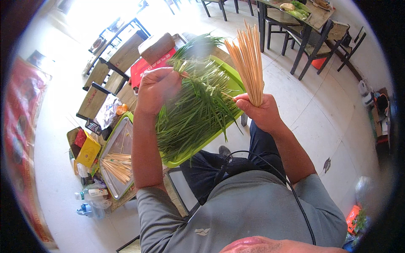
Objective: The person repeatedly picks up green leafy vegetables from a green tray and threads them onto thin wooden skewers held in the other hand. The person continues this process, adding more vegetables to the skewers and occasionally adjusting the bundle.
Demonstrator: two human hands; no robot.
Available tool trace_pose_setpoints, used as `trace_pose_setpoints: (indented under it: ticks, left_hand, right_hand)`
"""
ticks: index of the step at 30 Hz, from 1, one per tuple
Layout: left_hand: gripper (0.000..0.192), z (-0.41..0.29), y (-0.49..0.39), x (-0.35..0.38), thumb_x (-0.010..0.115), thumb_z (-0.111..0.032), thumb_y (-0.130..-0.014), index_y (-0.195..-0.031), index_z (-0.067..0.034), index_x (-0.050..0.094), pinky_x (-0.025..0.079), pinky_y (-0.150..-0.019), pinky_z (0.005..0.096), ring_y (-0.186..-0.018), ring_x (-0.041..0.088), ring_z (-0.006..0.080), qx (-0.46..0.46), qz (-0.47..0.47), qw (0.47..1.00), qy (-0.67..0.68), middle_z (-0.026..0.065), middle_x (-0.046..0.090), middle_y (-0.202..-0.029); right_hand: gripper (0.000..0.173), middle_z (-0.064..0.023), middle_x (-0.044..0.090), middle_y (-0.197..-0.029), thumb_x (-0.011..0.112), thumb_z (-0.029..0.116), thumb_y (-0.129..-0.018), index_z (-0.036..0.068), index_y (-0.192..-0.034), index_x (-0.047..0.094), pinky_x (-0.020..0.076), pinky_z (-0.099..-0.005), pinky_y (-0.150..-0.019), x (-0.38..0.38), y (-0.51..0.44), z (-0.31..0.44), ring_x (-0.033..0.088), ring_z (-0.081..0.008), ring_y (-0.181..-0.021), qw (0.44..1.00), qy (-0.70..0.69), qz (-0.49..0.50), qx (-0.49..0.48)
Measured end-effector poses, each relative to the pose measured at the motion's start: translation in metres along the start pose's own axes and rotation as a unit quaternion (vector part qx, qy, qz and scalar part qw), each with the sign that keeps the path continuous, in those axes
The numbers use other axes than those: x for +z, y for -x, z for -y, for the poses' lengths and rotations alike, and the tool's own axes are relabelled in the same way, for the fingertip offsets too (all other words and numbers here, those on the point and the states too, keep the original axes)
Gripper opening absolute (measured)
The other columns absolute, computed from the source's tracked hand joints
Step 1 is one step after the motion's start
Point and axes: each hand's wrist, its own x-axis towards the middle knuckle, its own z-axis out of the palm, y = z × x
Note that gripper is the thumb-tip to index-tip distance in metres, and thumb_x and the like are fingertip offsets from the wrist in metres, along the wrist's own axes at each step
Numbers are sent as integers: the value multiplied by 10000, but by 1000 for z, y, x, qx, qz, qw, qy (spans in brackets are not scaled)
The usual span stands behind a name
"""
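My right hand (265, 113) grips an upright bundle of thin bamboo skewers (247, 64). Its thumb and forefinger also pinch one end of a single skewer (228, 96). Green grass-like stalks, probably garlic chives (205, 90), hang from that skewer in a row. At the other end, my left hand (159, 89) pinches pale stalk ends together with a short piece of stick between thumb and forefinger. Beneath both hands lies a thick heap of the same greens (183, 129) in a lime-green plastic tray (193, 158). The left fingertips are slightly blurred.
Loose skewers (116, 166) lie in a metal tray (119, 193) on my left, beside a yellow box (88, 152) and a plastic bottle (91, 193). Past the greens are a red box (136, 74) and a brown block (156, 47). Chairs surround a table (319, 20) at upper right.
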Motion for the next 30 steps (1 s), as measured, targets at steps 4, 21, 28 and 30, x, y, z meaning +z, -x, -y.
trace_pose_setpoints:
  ticks: [4,21,28,30]
  left_hand:
    - [203,1,0,-3,618,-129,-988,-1000,30,744,339,-533,198,-584,469,36,-2,27,999,20,-32,578,-687]
    - [132,30,-22,12,658,-18,-948,-1056,7,731,446,-823,229,-956,561,81,103,29,985,-138,-14,597,-1073]
    - [132,36,-20,35,661,-45,-955,-1058,8,726,463,-893,243,-976,587,94,75,-21,984,-162,6,667,-1071]
    - [137,41,-20,35,655,-57,-963,-1062,4,729,466,-890,242,-982,595,95,91,-33,983,-155,4,681,-1073]
  right_hand:
    - [234,4,690,-825,709,206,-972,-7,-1060,753,488,-254,-677,3,1,-1,583,-63,-746,1000,-18,4,3]
    - [325,64,459,-609,701,303,-975,-10,-1062,696,282,-205,-419,8,-6,-2,372,-35,-470,963,-220,-27,157]
    - [283,52,475,-627,686,267,-987,-3,-1073,695,291,-212,-422,1,9,-20,389,-42,-491,967,-183,-35,172]
    - [273,53,475,-631,677,255,-993,-2,-1083,694,294,-213,-425,-2,14,-25,392,-44,-495,967,-198,-36,154]
